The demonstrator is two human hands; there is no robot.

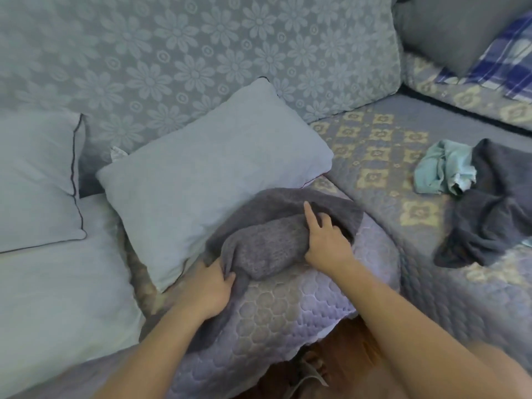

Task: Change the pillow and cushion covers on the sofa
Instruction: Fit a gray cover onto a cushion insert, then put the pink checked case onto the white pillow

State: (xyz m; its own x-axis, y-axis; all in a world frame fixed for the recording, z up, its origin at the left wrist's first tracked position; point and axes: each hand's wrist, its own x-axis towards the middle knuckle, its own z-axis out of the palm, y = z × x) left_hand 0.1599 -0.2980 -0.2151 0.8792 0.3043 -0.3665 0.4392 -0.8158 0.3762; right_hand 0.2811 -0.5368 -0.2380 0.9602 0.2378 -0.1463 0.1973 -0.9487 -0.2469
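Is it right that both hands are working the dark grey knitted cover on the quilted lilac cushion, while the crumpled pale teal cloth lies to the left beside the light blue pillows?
Not quite. The head view shows the crumpled pale teal cloth on the right, beside a dark grey heap. Otherwise correct: the left hand and right hand work the dark grey knitted cover on the quilted lilac cushion.

no readable text, labels or numbers
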